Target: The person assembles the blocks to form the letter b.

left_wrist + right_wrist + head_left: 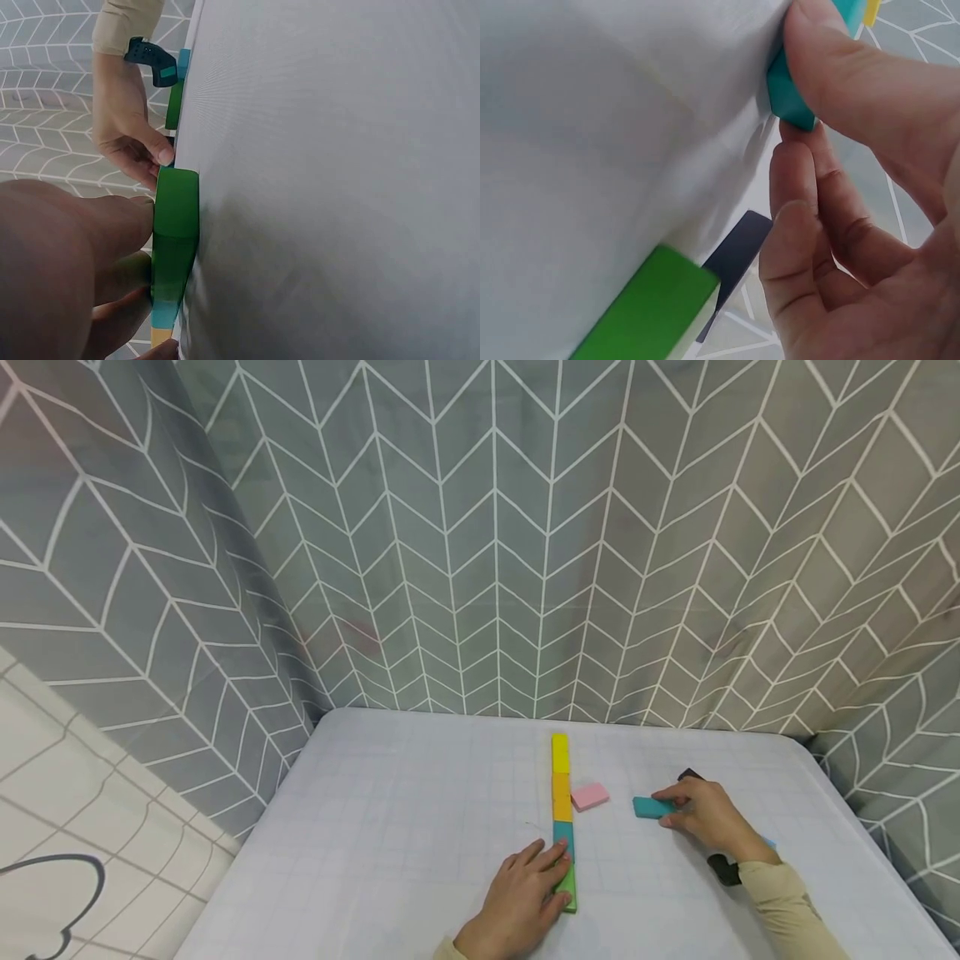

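A straight row of blocks runs along the table: a yellow block (560, 753) at the far end, an orange-yellow block (562, 797), a blue block (563, 833) and a green block (567, 893) nearest me. My left hand (525, 897) rests over the near end of the row, its fingertips touching the green block (176, 202). Off to the right, my right hand (708, 814) pinches a teal block (649, 807) by its right end between thumb and fingers. A pink block (590, 797) lies at an angle just right of the row.
Behind my right hand lies a black block (689, 773). Another green block (649, 307) sits below that hand in the right wrist view, and a light-blue block (769, 842) peeks out by the wrist. A patterned curtain (495, 568) hangs behind the white table (390, 793).
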Tool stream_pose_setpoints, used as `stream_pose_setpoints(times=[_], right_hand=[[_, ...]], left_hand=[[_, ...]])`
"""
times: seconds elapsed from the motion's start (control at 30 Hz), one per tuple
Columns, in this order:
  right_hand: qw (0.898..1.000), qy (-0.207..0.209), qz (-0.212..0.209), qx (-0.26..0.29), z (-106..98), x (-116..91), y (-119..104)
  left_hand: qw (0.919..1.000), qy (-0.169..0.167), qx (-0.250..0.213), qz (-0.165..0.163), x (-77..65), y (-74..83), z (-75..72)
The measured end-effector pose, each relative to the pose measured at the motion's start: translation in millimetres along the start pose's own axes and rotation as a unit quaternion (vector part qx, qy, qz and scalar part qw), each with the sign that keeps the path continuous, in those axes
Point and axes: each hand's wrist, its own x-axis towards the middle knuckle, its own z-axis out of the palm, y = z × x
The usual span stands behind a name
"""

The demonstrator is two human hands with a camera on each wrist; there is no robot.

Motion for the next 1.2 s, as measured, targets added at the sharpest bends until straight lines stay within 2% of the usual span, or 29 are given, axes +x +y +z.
stream_pose_setpoints(times=[0.4,0.83,1.2], right_hand=[[1.000,0.014,-0.015,-0.009,8,8,-6],[1.000,0.022,-0.023,0.000,19,17,-16],[0.999,0.023,-0.026,0.003,22,19,-18]], left_hand=[[0.9999,0.006,0.008,0.005,1.8,-1.6,0.8],[0.9995,-0.024,-0.006,-0.019,3.1,1.9,-1.5],[0.9996,-0.022,-0.003,-0.019,3.1,2.5,-1.5]])
